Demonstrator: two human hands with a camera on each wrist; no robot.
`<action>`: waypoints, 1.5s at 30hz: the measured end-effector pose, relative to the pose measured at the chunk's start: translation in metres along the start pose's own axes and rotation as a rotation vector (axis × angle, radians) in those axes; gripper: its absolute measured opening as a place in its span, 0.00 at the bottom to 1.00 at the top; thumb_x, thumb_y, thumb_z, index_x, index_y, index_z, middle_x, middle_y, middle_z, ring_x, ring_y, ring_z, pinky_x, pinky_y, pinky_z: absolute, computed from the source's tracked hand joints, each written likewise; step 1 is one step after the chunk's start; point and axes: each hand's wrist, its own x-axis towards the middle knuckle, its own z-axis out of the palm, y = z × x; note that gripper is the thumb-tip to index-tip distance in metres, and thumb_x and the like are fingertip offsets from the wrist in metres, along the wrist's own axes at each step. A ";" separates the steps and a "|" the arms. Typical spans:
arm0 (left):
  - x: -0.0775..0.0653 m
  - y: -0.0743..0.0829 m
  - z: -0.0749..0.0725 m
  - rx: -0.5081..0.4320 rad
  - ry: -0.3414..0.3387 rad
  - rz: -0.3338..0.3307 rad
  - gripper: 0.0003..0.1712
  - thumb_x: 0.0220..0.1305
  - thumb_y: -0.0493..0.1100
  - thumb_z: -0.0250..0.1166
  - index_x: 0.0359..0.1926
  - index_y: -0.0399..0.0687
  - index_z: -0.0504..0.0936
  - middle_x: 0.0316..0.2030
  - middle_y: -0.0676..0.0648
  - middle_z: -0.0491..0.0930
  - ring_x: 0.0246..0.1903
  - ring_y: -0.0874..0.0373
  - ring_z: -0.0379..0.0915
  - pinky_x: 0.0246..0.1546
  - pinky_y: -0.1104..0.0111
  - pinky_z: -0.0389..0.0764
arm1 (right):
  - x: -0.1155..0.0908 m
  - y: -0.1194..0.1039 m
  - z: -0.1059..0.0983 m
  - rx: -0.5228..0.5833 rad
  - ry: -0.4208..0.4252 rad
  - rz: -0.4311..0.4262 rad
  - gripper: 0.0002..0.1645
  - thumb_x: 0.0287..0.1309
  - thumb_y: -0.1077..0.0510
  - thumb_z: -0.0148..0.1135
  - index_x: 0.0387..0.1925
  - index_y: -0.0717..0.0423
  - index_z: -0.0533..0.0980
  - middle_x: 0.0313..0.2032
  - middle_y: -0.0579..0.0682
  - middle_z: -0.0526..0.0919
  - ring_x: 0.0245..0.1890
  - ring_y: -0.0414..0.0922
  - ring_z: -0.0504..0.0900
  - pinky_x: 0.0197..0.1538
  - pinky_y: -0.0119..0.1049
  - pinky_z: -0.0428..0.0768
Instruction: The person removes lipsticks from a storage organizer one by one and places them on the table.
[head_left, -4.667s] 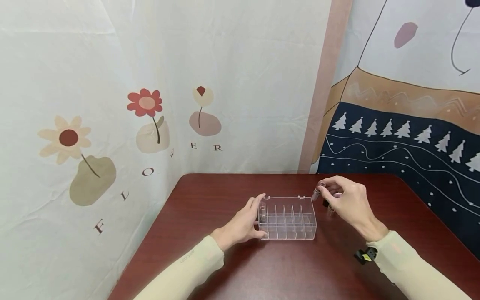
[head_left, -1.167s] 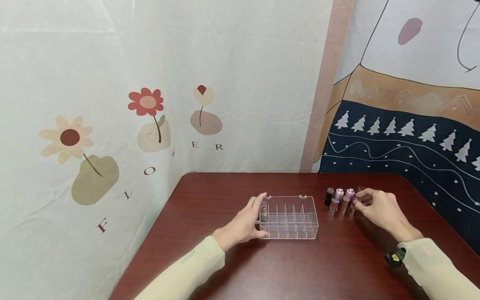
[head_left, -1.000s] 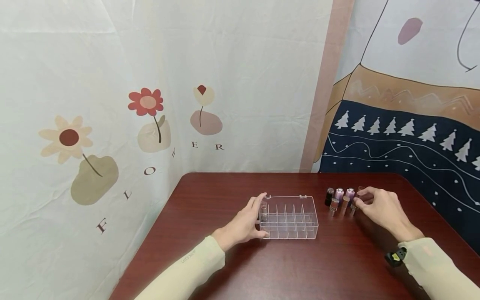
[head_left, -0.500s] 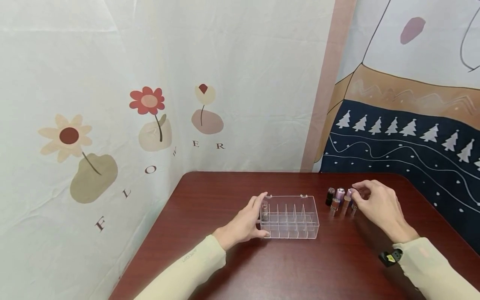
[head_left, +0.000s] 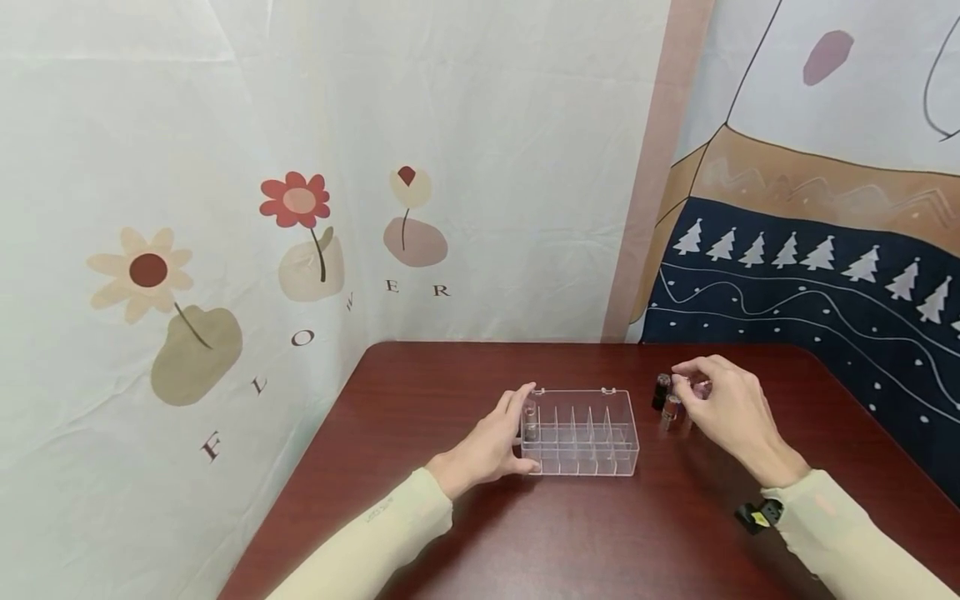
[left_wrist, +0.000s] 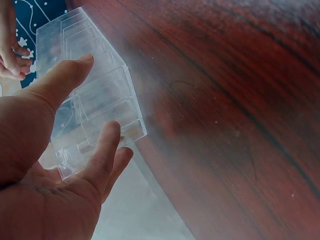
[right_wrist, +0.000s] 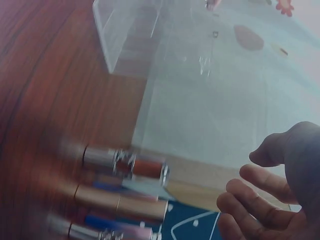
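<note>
My left hand [head_left: 483, 437] grips the left end of a clear divided box [head_left: 581, 463], thumb at the front and fingers behind. A tube [head_left: 530, 421] stands in the box's back left compartment. My right hand [head_left: 723, 408] hovers at the standing lipsticks right of the box, its fingertips near a lilac lipstick [head_left: 701, 389]. In the right wrist view its fingers are loosely bent, with nothing seen between them. That view also shows a silver lipstick with a reddish-brown part [right_wrist: 148, 169] and a gold lipstick [right_wrist: 120, 202]. A black lipstick [head_left: 661, 393] stands at the group's left. The hand hides several others.
All of this stands on a dark red wooden table [head_left: 570, 542] with rounded far corners. Behind it hangs a pale flower-print cloth [head_left: 510, 208]. A dark blue cloth with white trees [head_left: 795, 292] hangs on the right.
My right hand, earlier holding a tube beside the box, was at the group's right end a second ago and has since moved left over the lilac lipsticks. The left hand stays on the box.
</note>
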 end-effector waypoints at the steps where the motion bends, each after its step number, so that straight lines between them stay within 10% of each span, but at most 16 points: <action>1: 0.000 0.000 0.000 0.003 0.001 -0.001 0.76 0.59 0.43 0.93 0.93 0.46 0.49 0.76 0.34 0.73 0.52 0.45 0.87 0.65 0.51 0.92 | 0.001 -0.003 0.002 0.004 -0.002 -0.004 0.10 0.69 0.63 0.78 0.50 0.57 0.93 0.46 0.59 0.93 0.37 0.53 0.89 0.37 0.35 0.83; 45: -0.001 -0.003 0.006 -0.045 0.011 -0.038 0.77 0.58 0.41 0.93 0.93 0.41 0.48 0.77 0.34 0.72 0.58 0.44 0.89 0.69 0.51 0.91 | -0.005 -0.083 0.077 0.137 -0.122 -0.251 0.11 0.66 0.64 0.81 0.48 0.50 0.92 0.39 0.44 0.91 0.34 0.43 0.89 0.36 0.32 0.87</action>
